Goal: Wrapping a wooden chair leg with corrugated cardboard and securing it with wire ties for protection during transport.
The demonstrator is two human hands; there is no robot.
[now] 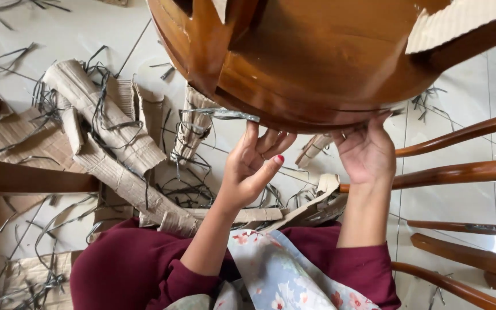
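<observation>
A round, glossy brown wooden chair seat point(317, 63) fills the top of the head view, turned up in front of me. My left hand point(254, 166) reaches up to its lower rim, fingers spread and touching the edge beside a strip of dark plastic strapping point(219, 113). My right hand point(365, 152) grips the rim further right, fingertips curled onto the edge. A piece of corrugated cardboard point(454, 23) still clings to the seat at the top right.
Torn cardboard wrapping point(104, 132) and loose dark straps point(190, 189) litter the white tiled floor on the left. Curved wooden chair rails point(460, 172) stand at the right. A dark wooden bar point(30, 181) crosses the left side.
</observation>
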